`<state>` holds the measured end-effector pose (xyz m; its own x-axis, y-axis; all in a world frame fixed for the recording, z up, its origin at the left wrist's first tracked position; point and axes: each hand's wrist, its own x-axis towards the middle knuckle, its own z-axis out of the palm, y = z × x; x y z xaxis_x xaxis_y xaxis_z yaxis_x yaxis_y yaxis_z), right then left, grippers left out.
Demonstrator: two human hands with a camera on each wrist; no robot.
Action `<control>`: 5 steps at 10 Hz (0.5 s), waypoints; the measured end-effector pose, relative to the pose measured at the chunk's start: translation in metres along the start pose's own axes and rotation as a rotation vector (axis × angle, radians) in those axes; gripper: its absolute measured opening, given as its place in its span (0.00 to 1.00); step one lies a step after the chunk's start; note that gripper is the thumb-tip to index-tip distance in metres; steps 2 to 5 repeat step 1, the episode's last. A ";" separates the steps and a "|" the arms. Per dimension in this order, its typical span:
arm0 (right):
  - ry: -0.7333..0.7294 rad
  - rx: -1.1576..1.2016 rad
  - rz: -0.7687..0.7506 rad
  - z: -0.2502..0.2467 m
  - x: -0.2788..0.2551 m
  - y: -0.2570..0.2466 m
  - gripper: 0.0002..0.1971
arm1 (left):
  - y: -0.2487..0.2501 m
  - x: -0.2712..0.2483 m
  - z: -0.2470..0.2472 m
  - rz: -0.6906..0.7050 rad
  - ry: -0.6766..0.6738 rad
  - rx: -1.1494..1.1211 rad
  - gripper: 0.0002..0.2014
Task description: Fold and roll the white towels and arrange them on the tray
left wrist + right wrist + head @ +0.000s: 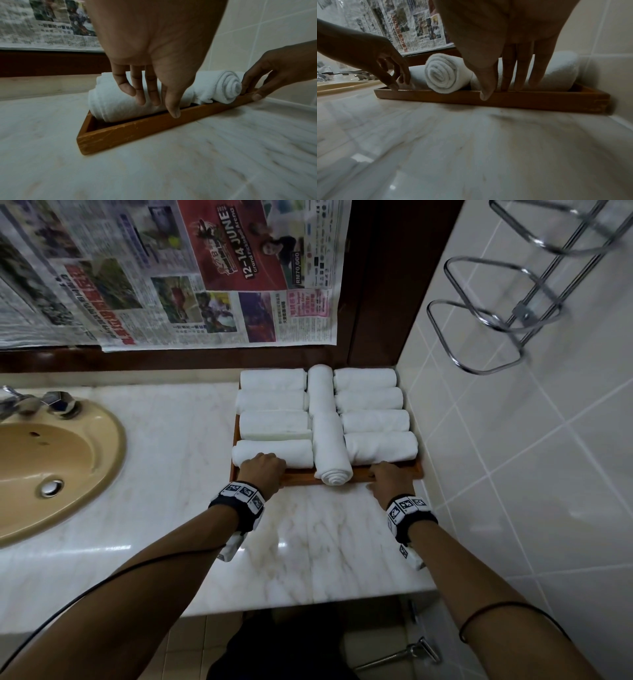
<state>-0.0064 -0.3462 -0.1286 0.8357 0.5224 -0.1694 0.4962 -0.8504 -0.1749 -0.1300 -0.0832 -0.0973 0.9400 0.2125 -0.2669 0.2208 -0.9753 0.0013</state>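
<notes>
Both my arms reached straight out over the marble counter point(308, 542) to the near edge of the wooden tray point(363, 474), which sat in the counter's far right corner against the tiled wall point(513, 474); my left hand point(262, 470) hung palm-down at the tray's near left corner, its fingers point(139, 88) loosely bent down against the nearest left rolled towel point(120, 106) and its thumb tip on the tray's front rim, closing round nothing; my right hand point(388, 479) lay likewise near the tray's near right corner, fingers point(537, 70) almost straight, pointing down inside the rim in front of the nearest right rolled towel point(559, 70), thumb on the outer face of the rim, the hand fairly wide and gripping nothing that I could see; whether those fingertips touched the towel I could not tell; ten white rolls filled the tray, four along each side and two lengthwise down the middle, the near middle roll point(332, 453) jutting over the front rim; the tray's floor was almost wholly hidden by towels; the basin point(51, 460) was cut off at the counter's left edge.
</notes>
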 end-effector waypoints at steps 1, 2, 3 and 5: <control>0.004 0.048 0.005 -0.001 -0.001 -0.001 0.09 | 0.002 -0.006 -0.008 -0.022 0.024 -0.055 0.06; 0.004 0.048 0.005 -0.001 -0.001 -0.001 0.09 | 0.002 -0.006 -0.008 -0.022 0.024 -0.055 0.06; 0.004 0.048 0.005 -0.001 -0.001 -0.001 0.09 | 0.002 -0.006 -0.008 -0.022 0.024 -0.055 0.06; 0.004 0.048 0.005 -0.001 -0.001 -0.001 0.09 | 0.002 -0.006 -0.008 -0.022 0.024 -0.055 0.06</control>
